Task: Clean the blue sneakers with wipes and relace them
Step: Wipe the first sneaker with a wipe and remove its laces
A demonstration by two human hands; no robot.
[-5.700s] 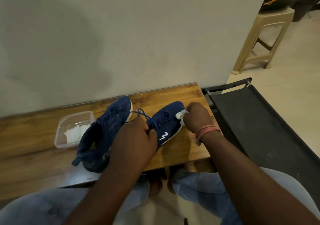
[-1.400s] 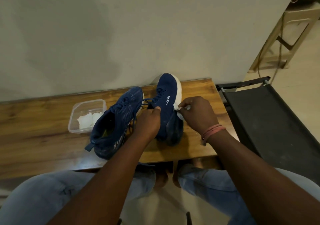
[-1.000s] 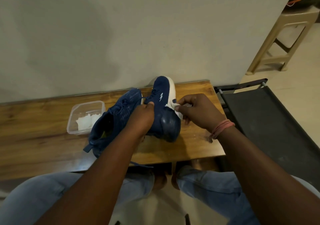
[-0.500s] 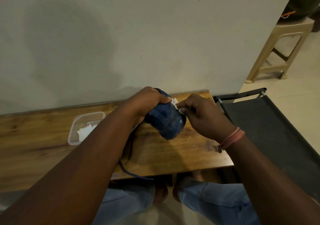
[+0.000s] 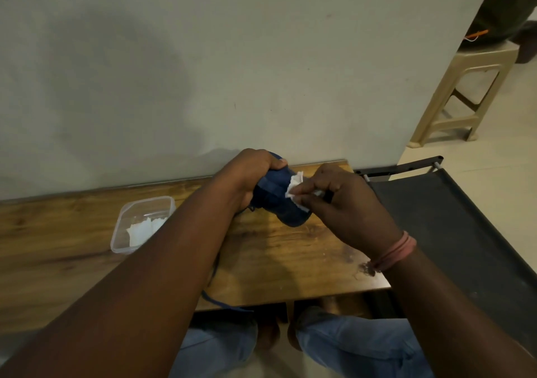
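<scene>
I see my left hand (image 5: pixel 251 171) curled over the top of 1 blue sneaker (image 5: pixel 280 200), gripping it and lifting it above the wooden table (image 5: pixel 290 261), near the table's far right corner by the wall (image 5: pixel 203 58). The shoe's rounded end faces me and hangs lower; its long axis runs away from me and up toward the wall, the far end hidden under my fingers. I cannot tell whether the near end is heel or toe. No logo or writing is readable on the part that shows.

My right hand (image 5: pixel 345 203) has its fingers curled and pinches a crumpled white wipe (image 5: pixel 295 187), pressed to the sneaker's right side. A pink band (image 5: pixel 398 251) sits on that wrist.

A blue lace (image 5: pixel 216 296) trails from under my left forearm and loops over the table's near edge. The second sneaker is hidden behind that forearm, if it is there at all.

To the left on the table stands a clear plastic container (image 5: pixel 139 226) holding white wipes (image 5: pixel 142 229), well apart from the shoe. Right of the table is a black fabric cot (image 5: pixel 450 232), and beyond it a beige plastic stool (image 5: pixel 465 95). My knees in blue jeans (image 5: pixel 363 345) show under the table edge.
</scene>
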